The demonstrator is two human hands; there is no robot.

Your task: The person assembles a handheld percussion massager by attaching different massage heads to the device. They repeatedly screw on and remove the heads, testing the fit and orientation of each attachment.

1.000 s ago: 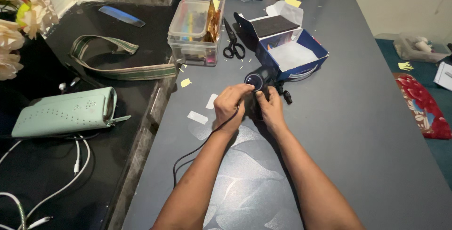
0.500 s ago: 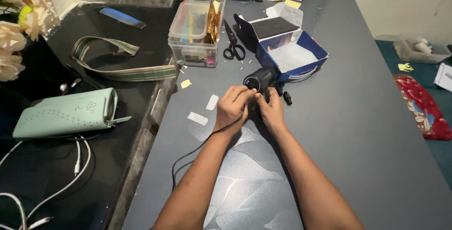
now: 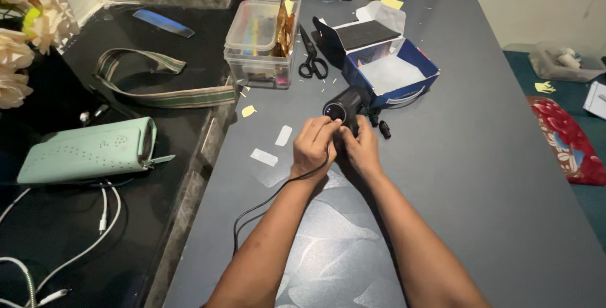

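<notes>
While the left hand [image 3: 314, 147] still pinches the thin black cable at the small black cylindrical camera [image 3: 344, 107], the right hand [image 3: 361, 149] stays closed beneath it — the camera's barrel has tilted up, just short of the open blue cardboard box [image 3: 404, 87].

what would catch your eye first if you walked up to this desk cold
Both hands, left hand and right hand, meet mid-table on a small black device with a round lens-like front and a black cable trailing toward the viewer. Just behind it sits an open blue box, with black scissors and a clear plastic tub to its left. A mint-green pouch lies on the dark counter at far left.
</notes>
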